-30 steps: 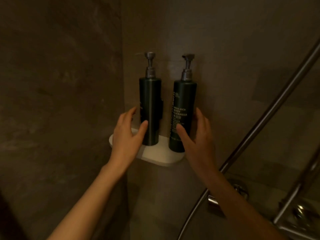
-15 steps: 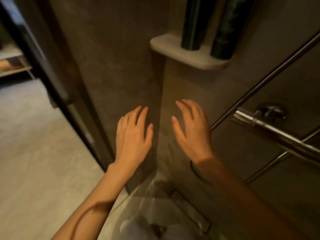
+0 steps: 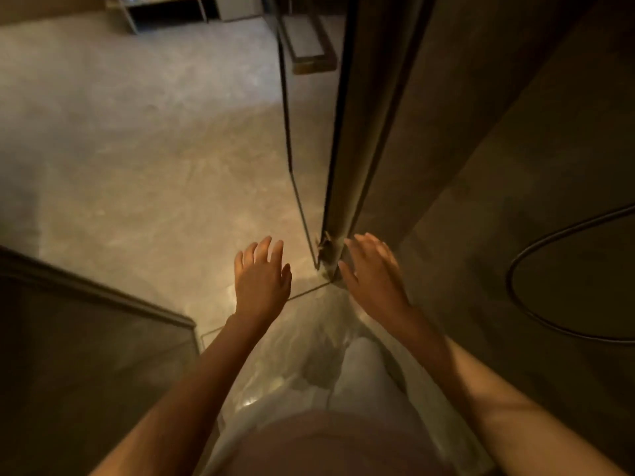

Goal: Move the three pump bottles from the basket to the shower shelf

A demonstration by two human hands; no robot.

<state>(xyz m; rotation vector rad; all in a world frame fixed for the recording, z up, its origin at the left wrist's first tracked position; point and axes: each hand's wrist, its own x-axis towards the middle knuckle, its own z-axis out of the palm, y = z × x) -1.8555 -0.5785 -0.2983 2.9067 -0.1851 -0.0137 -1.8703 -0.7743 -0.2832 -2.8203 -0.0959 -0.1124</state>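
Nearest to me, low in the view, I see a blurred pale trouser leg (image 3: 367,369) and two bare forearms reaching forward. My left hand (image 3: 262,277) hangs palm down with fingers spread and loose, gripping nothing. My right hand (image 3: 372,269) is the same, fingers fanned and empty, its fingertips close to the foot of the dark door frame (image 3: 347,159), though I cannot tell if they touch it.

To the left a dark low wall (image 3: 86,341) with a straight top edge closes that side. To the right a dark matte shower wall (image 3: 515,166) stands close, with a thin black hose (image 3: 515,269) looping across it. Between them the way forward is narrow.

Past the hands a glass panel (image 3: 302,115) rises on edge beside the frame. Left of it the floor (image 3: 137,132) opens wide, smooth mottled beige stone with a soft sheen. At the far top edge sits a low piece of furniture (image 3: 165,12) with pale legs.

I see none of the pump bottles, the basket or the shower shelf from here.
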